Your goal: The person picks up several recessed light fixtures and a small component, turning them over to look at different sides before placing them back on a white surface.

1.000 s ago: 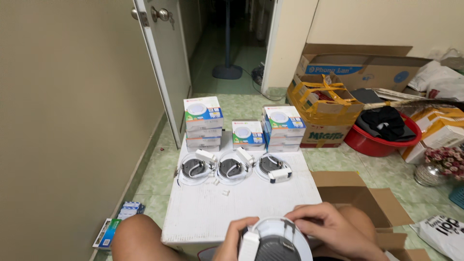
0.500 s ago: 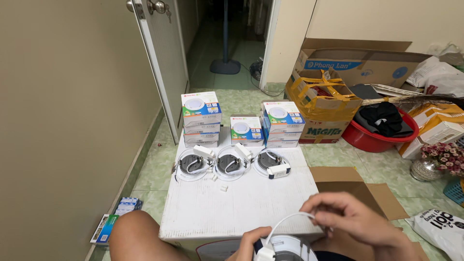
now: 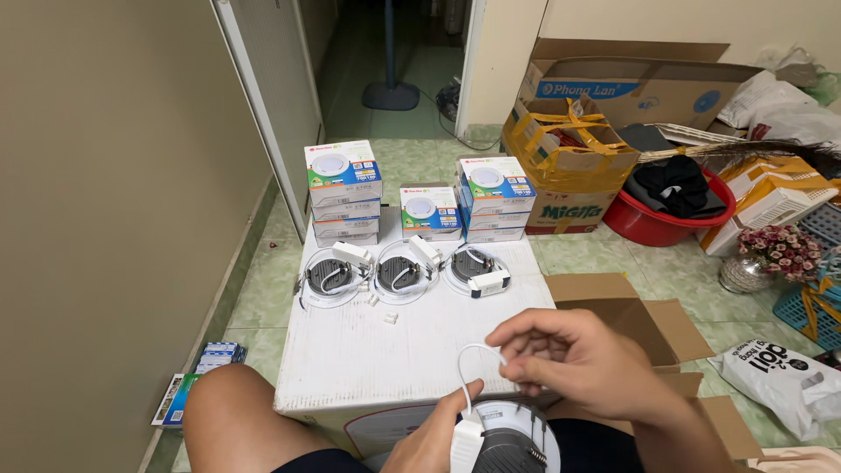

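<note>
At the near edge of the table [image 3: 368, 368], low in view, my left hand [image 3: 434, 442] gripped a round white downlight [image 3: 506, 442] with its small white driver box [image 3: 467, 438] against it. My right hand [image 3: 569, 363] hovered just above, fingers pinched shut on a thin white wire [image 3: 469, 359] looping up from the driver. Farther back on the table, three more downlights [image 3: 399, 276] lay face down in a row, each with a driver on it. Behind them stood stacks of lamp boxes [image 3: 343, 188]. Cardboard boxes [image 3: 569, 166] and a red basin [image 3: 670, 215] sat on the floor to the right.
</note>
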